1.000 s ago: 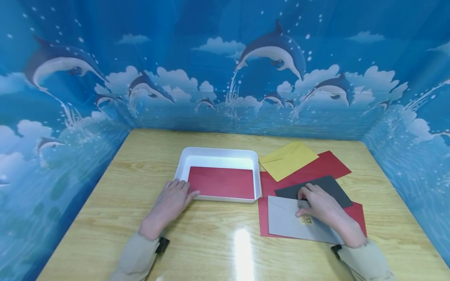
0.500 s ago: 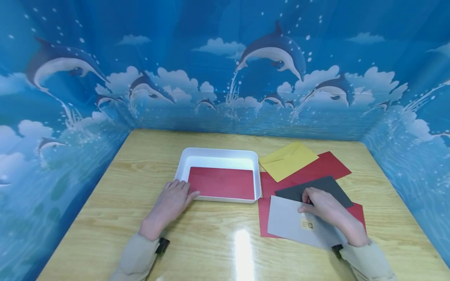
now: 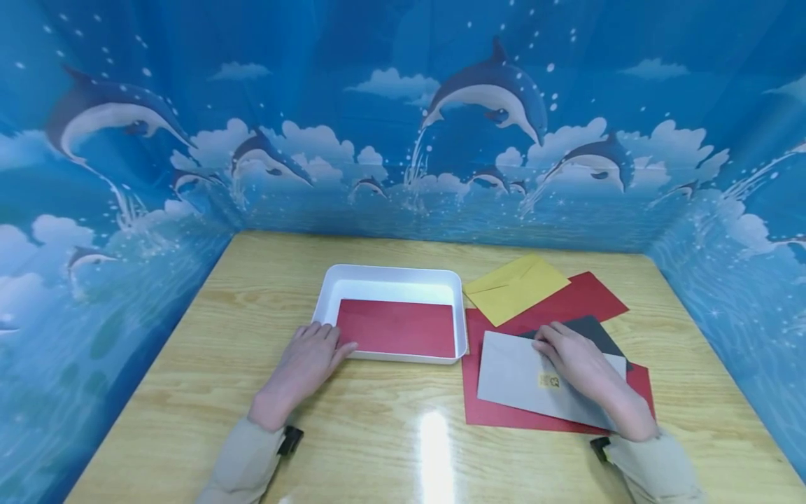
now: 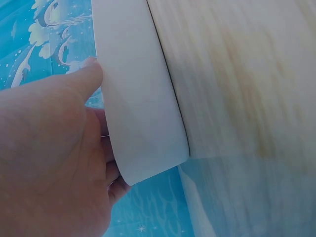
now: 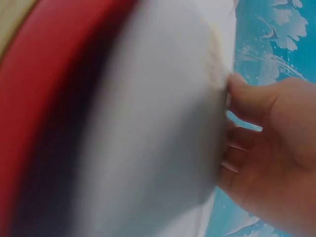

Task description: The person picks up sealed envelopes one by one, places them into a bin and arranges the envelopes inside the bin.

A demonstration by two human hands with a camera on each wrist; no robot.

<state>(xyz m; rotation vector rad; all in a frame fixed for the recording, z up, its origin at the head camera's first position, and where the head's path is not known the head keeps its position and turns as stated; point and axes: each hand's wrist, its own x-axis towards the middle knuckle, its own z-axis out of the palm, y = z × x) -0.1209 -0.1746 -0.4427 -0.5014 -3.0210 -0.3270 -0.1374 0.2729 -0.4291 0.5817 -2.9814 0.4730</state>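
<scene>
Partway, seemingly: red envelope [image 3: 397,327] inside tray [image 3: 393,273], your left grip [image 3: 311,358] pinching its rim; right grip [image 3: 578,360] pinching grey envelope [image 3: 511,371]. Yellow envelope [image 3: 519,288], black envelope [image 3: 598,334], other reds [image 3: 597,295] remain toward desk's [image 3: 378,434] right edge.

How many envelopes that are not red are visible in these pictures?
3: the yellow envelope at the back, the light grey envelope in the right hand, and the dark grey envelope, partly covered. More may be hidden underneath.

No readable text. Grey envelope [image 3: 511,372] carries a small yellowish label [image 3: 548,381] with a dark mark at its right end; print too small to make out, head view. Right wrist view: yellowish patch on envelope, blurred, illegible.
</scene>
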